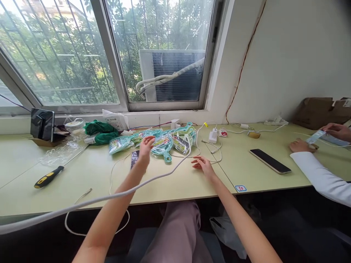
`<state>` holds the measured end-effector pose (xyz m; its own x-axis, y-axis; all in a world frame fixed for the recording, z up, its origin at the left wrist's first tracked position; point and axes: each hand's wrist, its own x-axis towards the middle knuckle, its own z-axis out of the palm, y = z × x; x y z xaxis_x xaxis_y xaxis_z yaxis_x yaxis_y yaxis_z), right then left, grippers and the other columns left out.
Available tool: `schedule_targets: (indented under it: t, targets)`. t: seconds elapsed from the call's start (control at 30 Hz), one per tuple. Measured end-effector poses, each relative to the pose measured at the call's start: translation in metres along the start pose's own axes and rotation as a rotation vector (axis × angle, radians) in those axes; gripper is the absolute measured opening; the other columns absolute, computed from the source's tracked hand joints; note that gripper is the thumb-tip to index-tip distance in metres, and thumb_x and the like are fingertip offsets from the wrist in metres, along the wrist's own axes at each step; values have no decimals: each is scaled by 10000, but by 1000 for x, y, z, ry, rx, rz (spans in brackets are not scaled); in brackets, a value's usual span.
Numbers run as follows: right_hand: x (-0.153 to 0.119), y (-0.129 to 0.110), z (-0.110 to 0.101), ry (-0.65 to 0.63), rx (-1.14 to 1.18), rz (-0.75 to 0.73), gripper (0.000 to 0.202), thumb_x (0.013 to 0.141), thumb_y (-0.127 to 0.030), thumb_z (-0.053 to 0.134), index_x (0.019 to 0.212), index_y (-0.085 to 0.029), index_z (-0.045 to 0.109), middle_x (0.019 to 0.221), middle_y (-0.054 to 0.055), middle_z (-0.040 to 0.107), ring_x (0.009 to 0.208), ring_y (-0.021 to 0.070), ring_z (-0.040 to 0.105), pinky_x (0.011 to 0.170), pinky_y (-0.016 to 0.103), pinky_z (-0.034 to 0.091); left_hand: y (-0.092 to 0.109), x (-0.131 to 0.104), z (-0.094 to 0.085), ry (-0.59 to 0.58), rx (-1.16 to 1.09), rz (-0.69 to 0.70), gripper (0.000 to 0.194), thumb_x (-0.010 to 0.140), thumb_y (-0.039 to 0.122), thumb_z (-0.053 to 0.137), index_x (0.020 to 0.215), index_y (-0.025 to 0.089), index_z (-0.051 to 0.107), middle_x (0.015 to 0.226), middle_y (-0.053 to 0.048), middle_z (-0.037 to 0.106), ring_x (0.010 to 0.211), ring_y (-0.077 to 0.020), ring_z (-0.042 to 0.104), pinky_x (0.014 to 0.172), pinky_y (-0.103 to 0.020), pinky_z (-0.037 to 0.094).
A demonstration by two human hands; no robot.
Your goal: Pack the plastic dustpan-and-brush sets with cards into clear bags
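On the bench (170, 190), the heap of bagged turquoise plastic pieces (163, 150) beyond the hands could slide if the left forearm (113, 212) snagged the white cable (68, 209) crossing it. The bags look slick and crinkled, the pieces loop-ended, the cable round. Left hand (145, 149) and right hand (204, 166) seem empty, fingers loosely curled.

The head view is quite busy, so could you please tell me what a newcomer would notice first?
Probably the pile of turquoise items in clear packets, below the window, with the left hand in front of it. A white cable sweeps across the foreground from the lower left, and a yellow-and-black screwdriver lies on the left side of the table.
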<state>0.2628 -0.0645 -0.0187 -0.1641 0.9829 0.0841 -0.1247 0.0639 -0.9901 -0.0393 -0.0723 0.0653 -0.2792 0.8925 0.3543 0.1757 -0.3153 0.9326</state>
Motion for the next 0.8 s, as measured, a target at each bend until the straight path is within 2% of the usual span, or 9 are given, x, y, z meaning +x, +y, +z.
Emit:
schedule_targets:
  t: [0.1,0.17,0.23,0.37,0.47,0.57,0.63,0.7,0.8]
  targets:
    - [1,6,2,-32,-90,-47,207,771,-335,634,919,-201,688,788,36,730,625,128,670,628,257,561,-14,-29,35,-70,246,249,100,824,293,575,824,235,656,1056,-72,667,1074,-230,583,833,-384,497]
    - [1,8,2,-28,-106,-69,199,772,-334,627,901,-198,694,771,35,726,629,128,670,636,259,564,-23,-41,40,-63,412,350,93,819,269,587,783,244,669,1042,-65,670,1057,-235,580,864,-408,487]
    - [1,8,2,-20,-105,-76,195,766,-337,627,880,-195,698,757,35,723,629,130,671,631,260,565,-31,-44,34,-46,547,399,102,825,247,589,770,246,675,1004,-57,673,1030,-231,579,902,-418,472]
    - [-1,5,3,-5,-106,-74,192,755,-337,626,861,-193,697,746,35,719,631,136,673,634,267,565,-46,-39,23,-86,689,418,108,847,221,577,790,232,668,955,-53,672,1006,-221,567,882,-375,478]
    - [-4,4,4,15,-125,-93,193,759,-332,610,862,-192,694,744,34,713,632,134,672,648,273,565,-52,-39,24,-137,752,429,101,852,205,568,795,225,649,958,-55,663,994,-230,559,860,-365,478]
    - [-6,4,4,18,-135,-89,185,760,-329,604,851,-195,692,732,31,710,622,133,668,639,275,564,-55,-41,27,-124,816,408,77,844,203,564,877,220,632,997,-76,646,1023,-261,549,884,-399,463]
    - [-5,5,3,14,-140,-86,188,763,-327,599,857,-193,692,736,31,711,627,135,670,641,277,564,-58,-41,27,-85,873,397,193,834,192,553,1019,201,609,1119,-112,620,1123,-296,513,947,-439,428]
    - [-4,7,2,15,-143,-92,197,767,-329,598,869,-190,693,744,32,713,637,138,673,646,279,563,-64,-39,26,-60,949,379,356,815,142,525,1169,171,558,1301,-145,539,1265,-330,417,1026,-482,358]
    - [-6,8,2,19,-158,-110,209,780,-348,587,874,-194,692,746,33,710,642,142,671,652,289,559,-71,-38,26,-115,1041,305,486,785,71,477,1262,153,526,1428,-150,446,1343,-357,332,1059,-531,292]
